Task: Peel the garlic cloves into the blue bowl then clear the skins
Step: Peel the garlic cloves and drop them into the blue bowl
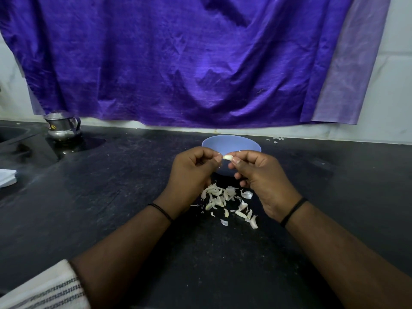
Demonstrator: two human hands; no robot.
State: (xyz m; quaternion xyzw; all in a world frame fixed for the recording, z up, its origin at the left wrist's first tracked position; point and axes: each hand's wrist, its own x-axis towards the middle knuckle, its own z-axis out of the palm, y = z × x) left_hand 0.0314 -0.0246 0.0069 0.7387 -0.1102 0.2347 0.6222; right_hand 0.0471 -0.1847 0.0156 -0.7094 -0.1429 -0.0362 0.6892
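Note:
A pale garlic clove (pixel 227 157) is held between both hands just in front of the blue bowl (pixel 231 143), which stands on the dark counter near the back wall. My right hand (pixel 260 177) pinches the clove with thumb and fingers. My left hand (pixel 191 172) pinches at the clove's left tip, fingers curled. A loose pile of garlic skins (pixel 225 199) lies on the counter below the hands. The bowl's inside is partly hidden by my hands.
A steel pot (pixel 63 127) stands at the back left beside a sink edge (pixel 13 134). A white object (pixel 7 177) lies at the left edge. A purple cloth (pixel 178 59) hangs on the wall behind. A few skin scraps (pixel 276 139) lie right of the bowl.

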